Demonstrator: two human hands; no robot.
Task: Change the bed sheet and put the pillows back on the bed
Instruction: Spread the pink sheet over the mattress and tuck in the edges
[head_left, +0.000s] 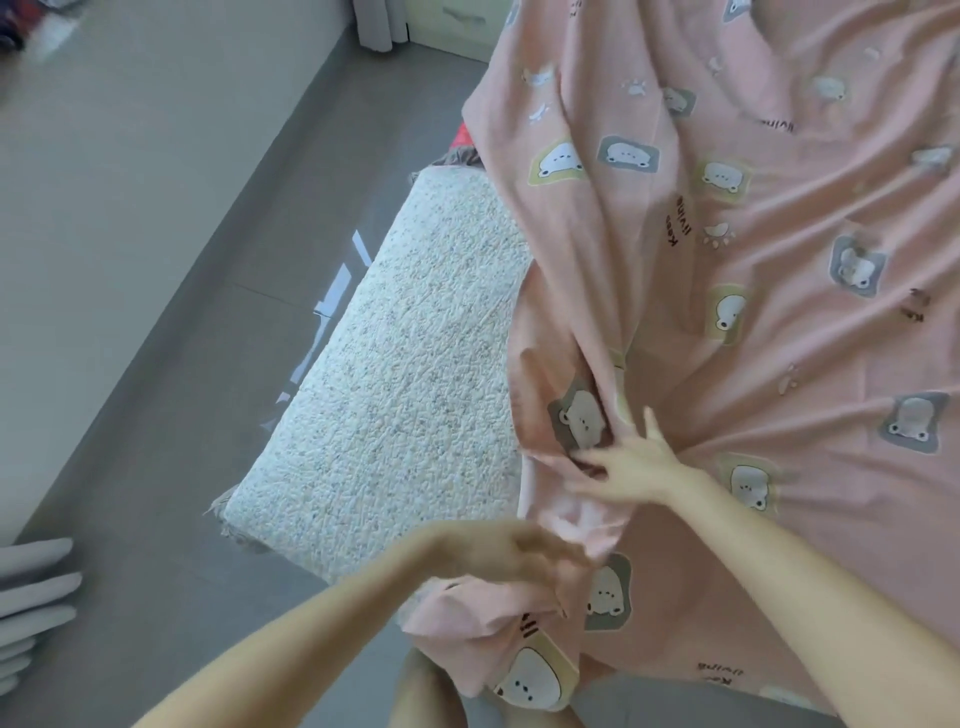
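at the far left a stack of grey cloth (36, 587) is lying by the frame edge, on the grey floor (197, 332). next to it the mattress (405, 364) is showing bare, its white textured corner pointing toward the person. the pink bear-print sheet (779, 234) is covering the bed to the right of that bare strip, and its left edge is hanging bunched over the near corner. the left hand (511, 551) is reaching in at the bunched edge and touching it, but it is blurred, so i cannot tell whether it is gripping. just above and to the right, the right hand (631, 470) is resting on the gathered folds with its fingers spread wide and its thumb raised. creases are fanning out across the sheet from that hand.
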